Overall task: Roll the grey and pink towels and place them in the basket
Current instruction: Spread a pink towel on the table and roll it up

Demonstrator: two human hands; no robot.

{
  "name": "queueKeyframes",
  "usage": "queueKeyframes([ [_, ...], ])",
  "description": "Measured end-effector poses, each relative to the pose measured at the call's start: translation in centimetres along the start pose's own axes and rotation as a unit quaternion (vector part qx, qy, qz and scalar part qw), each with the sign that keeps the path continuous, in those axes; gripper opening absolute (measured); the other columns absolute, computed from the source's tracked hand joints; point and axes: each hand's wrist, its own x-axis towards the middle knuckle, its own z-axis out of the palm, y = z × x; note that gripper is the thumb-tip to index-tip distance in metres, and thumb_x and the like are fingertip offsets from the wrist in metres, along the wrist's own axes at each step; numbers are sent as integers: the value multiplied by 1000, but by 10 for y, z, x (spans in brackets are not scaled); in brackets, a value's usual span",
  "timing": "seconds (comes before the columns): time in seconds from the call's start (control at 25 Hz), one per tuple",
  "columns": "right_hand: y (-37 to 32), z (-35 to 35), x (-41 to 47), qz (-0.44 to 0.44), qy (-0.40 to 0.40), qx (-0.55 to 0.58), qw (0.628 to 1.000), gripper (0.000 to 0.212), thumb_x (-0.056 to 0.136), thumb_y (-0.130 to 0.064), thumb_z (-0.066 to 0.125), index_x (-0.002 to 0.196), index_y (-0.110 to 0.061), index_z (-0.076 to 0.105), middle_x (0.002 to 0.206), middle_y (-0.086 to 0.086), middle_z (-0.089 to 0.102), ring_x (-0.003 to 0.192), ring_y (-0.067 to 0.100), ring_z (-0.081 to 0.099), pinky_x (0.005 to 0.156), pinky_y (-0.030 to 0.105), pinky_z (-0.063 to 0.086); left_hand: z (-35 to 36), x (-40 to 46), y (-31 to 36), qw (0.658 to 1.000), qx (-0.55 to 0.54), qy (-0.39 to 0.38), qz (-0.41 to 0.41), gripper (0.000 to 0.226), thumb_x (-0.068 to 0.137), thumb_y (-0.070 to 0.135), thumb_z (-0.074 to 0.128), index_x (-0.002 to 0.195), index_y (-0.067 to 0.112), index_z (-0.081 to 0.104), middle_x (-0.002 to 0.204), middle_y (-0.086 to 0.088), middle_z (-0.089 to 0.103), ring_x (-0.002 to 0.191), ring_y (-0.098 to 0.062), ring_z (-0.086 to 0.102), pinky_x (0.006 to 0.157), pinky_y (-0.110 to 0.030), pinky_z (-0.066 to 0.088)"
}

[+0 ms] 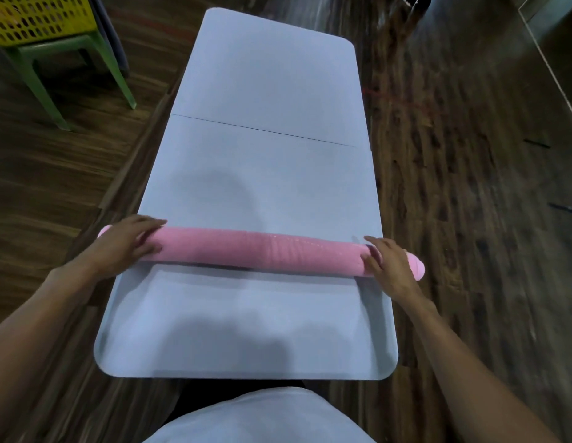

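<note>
Your grey tabletop point(265, 91) carries the rolled pink towel point(252, 252), which lies across it from left edge to right edge, both ends overhanging. Your left hand point(124, 243) and right hand point(388, 266) rest on its ends, fingers nearly straight. The yellow basket point(38, 17) sits on a green stool point(64, 59), well off the far left corner.

The yellow basket point(38, 19) sits in the top left corner, cut off by the top and left edges, so its contents can't be made out. The green stool point(64, 65) beneath it loses its left side to the frame edge. Under the left hand point(126, 243), one end of the pink towel point(259, 252) roll is mostly covered; the right hand point(388, 266) hides a stretch near the other end. The wooden floor point(470, 187) smears into blur on the right. Both forearms run out of the bottom corners.
</note>
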Motion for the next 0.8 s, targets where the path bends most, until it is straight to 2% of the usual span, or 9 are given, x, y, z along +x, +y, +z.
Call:
queueKeyframes([
  [0.08,-2,9,-7,14,30,-44,998,56,95,-49,54,142,-21,47,149,7,44,143,32,31,114,57,21,5,-5,4,995,26,92,7,47,86,17,69,130,6,59,131,-17,57,117,-36,54,100,-49,42],
  [0.16,2,19,-16,0,4,-86,996,63,93,-50,57,146,-23,40,150,5,41,144,32,28,114,60,17,15,-13,2,993,73,91,35,56,81,19,74,132,4,56,130,-20,57,116,-39,54,99,-53,43],
  [0.28,-1,21,-9,13,24,-85,996,54,92,-47,57,138,-22,48,132,6,57,125,32,47,108,62,28,18,-6,1,991,101,79,24,60,78,22,77,131,3,56,119,-22,62,104,-41,59,90,-53,47],
  [0.44,-31,40,-18,79,93,-96,988,44,91,-34,64,130,-15,57,120,14,66,111,38,55,100,56,38,19,-5,24,986,129,99,-30,51,78,27,77,121,3,63,101,-22,68,88,-43,63,76,-51,49],
  [0.52,-61,48,-30,121,110,-91,982,45,90,-35,64,128,-12,58,116,16,68,106,40,57,97,53,40,28,-15,41,986,124,101,-55,45,83,39,70,113,6,65,92,-20,68,81,-42,64,70,-48,49],
  [0.56,-81,52,-34,145,96,-83,981,48,92,-38,61,132,-13,55,117,15,67,106,39,57,95,50,40,32,-21,55,988,104,89,-75,45,86,48,63,110,10,64,91,-17,67,80,-40,64,69,-45,49],
  [0.64,-122,62,-39,171,30,-81,981,56,97,-40,50,145,-14,37,128,14,59,112,36,51,94,46,38,49,-27,91,989,61,36,-128,48,87,60,54,105,15,61,94,-11,67,85,-35,64,70,-40,47],
  [0.72,-160,77,-47,139,-34,-59,988,66,99,-35,43,154,-11,14,138,15,47,119,36,44,96,45,38,72,-35,133,986,35,8,-162,51,86,62,52,105,16,59,101,-10,67,92,-34,63,74,-38,45],
  [0.8,-179,89,-56,91,-80,30,992,74,95,-31,43,156,-13,5,137,16,48,119,38,45,96,45,42,96,-45,165,984,-14,1,-176,53,87,62,53,106,13,58,103,-14,67,96,-35,62,76,-37,45],
])
